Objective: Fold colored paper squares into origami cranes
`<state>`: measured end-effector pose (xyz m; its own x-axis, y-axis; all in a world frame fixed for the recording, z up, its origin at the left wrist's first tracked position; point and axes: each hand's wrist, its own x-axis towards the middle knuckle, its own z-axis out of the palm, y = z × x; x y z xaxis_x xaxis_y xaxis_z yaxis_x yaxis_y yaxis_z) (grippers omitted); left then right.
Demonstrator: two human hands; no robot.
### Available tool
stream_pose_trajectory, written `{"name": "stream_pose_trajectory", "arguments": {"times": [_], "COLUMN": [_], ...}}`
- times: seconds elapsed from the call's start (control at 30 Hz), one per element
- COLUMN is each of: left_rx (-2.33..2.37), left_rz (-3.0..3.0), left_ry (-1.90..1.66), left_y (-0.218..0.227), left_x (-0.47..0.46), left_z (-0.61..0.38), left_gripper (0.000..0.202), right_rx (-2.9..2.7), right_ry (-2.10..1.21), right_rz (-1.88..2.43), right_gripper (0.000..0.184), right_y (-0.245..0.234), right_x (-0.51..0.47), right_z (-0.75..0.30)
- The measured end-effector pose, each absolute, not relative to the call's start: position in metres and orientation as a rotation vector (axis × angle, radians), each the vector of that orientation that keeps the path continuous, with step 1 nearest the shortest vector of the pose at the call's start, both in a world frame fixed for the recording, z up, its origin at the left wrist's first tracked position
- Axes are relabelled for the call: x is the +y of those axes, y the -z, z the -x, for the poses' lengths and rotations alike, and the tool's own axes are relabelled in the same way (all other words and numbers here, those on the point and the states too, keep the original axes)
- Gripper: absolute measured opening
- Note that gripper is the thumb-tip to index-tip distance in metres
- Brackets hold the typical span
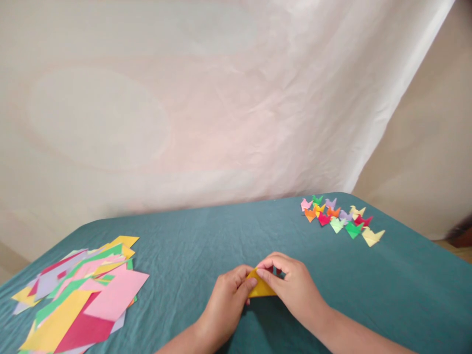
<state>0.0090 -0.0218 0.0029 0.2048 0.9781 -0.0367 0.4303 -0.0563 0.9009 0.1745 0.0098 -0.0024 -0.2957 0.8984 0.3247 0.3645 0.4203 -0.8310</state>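
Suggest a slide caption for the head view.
Left hand and right hand hold yellow paper over teal cloth; coloured sheets lie left, paper birds right.

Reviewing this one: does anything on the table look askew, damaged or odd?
Nothing looks spilled or damaged. The loose paper sheets at left lie in an untidy, overlapping heap, unlike the grouped folded birds at far right. The left hand and right hand hold yellow paper, partly hidden by fingers.

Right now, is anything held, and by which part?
Yellow paper, folded: left hand pinches its left side, right hand its upper edge near the top corner.
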Motion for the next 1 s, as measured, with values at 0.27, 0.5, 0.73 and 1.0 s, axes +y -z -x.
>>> {"name": "stream_pose_trajectory", "arguments": {"times": [0.27,0.5,0.73,1.0], "left_rx": [1.539,1.133,1.176,1.152], "left_rz": [-2.126,-2.527,-2.784,-3.052], "left_ry": [-0.800,-0.552,-0.174,0.111], "left_y": [0.005,-0.002,-0.011,-0.004], "left_x": [-0.016,-0.017,-0.021,-0.029], "left_z": [0.003,-0.003,-0.002,-0.004], "left_gripper": [0.032,0.030,0.021,0.035], "right_rx": [-1.898,-2.028,-2.197,-2.646], "right_ry": [-0.900,-0.752,-0.381,0.029], "right_rz": [1.302,1.282,1.099,0.782], "right_gripper": [0.013,0.013,0.020,0.023], "right_y": [0.018,0.029,0.008,0.022], "right_x": [0.035,0.036,0.024,-0.012], "right_z": [-0.178,-0.176,-0.187,-0.208]}}
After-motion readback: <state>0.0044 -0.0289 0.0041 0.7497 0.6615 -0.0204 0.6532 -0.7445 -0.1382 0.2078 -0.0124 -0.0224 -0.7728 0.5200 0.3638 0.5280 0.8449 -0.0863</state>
